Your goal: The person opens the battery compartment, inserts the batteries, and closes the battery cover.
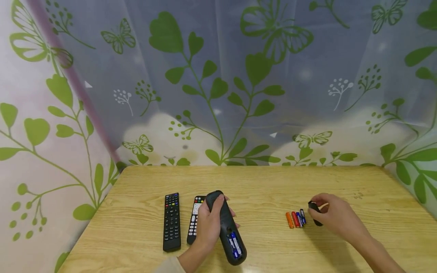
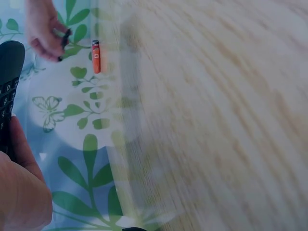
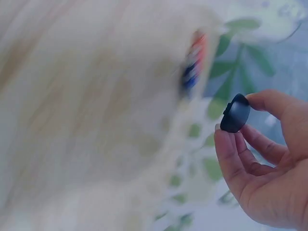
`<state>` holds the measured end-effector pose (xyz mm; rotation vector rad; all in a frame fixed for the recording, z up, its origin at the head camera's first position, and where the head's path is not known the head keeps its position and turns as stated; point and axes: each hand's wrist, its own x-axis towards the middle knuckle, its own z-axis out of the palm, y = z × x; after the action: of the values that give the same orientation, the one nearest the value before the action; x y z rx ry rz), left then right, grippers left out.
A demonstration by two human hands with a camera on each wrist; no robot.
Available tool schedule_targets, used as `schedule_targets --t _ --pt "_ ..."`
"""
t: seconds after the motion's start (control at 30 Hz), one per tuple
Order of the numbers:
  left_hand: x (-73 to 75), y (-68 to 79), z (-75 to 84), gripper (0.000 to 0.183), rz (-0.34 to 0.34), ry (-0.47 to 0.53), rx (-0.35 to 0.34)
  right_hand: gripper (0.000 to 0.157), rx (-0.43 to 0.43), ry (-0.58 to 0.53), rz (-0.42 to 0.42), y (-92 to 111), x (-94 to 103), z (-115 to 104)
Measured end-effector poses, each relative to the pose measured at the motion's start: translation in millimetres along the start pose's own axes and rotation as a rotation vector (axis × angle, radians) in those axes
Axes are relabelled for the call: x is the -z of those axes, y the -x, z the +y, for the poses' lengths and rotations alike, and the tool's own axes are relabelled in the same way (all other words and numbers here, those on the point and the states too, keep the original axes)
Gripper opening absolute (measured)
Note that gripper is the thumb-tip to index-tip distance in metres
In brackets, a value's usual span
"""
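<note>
My left hand [image 1: 209,226] grips a black remote control [image 1: 226,218], its back turned up in the head view. The battery compartment lies uncovered, with two blue batteries [image 1: 235,244] side by side inside. Part of the remote's keypad [image 2: 6,96] shows in the left wrist view. Off to the right, above the table, my right hand [image 1: 338,216] pinches a small black battery cover [image 3: 237,114] between thumb and fingertips. The cover is apart from the remote. Just left of the right hand, several loose batteries lie in a row: an orange one [image 1: 289,220], a red one [image 1: 295,219] and blue ones [image 1: 302,217].
Two more remotes lie on the wooden table [image 1: 266,185] at the left: a long black one [image 1: 172,223] and one with white buttons [image 1: 192,227], partly hidden behind my left hand. A leaf-patterned cloth [image 1: 205,94] hangs along the table's back and sides.
</note>
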<state>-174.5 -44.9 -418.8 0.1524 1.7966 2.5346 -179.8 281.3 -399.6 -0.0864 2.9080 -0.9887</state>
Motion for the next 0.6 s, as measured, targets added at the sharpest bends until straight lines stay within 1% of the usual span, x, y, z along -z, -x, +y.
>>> schedule_targets --t 0.13,0.33,0.47,0.6 --pt "-0.4 0.0 -0.5 0.033 0.000 -0.002 0.004 0.043 0.065 -0.057 0.019 8.5 -10.5 -36.2" --pt "-0.6 0.0 -0.8 0.034 0.015 -0.010 0.013 0.028 0.176 -0.103 0.067 21.0 -30.0 -82.4" --pt "-0.6 -0.4 -1.4 0.034 0.026 -0.027 0.019 0.023 0.210 -0.172 0.061 28.5 -45.6 -106.9" --pt "-0.8 -1.2 -2.5 0.033 0.027 -0.034 0.011 0.021 0.266 -0.228 0.038 35.2 -61.0 -124.0"
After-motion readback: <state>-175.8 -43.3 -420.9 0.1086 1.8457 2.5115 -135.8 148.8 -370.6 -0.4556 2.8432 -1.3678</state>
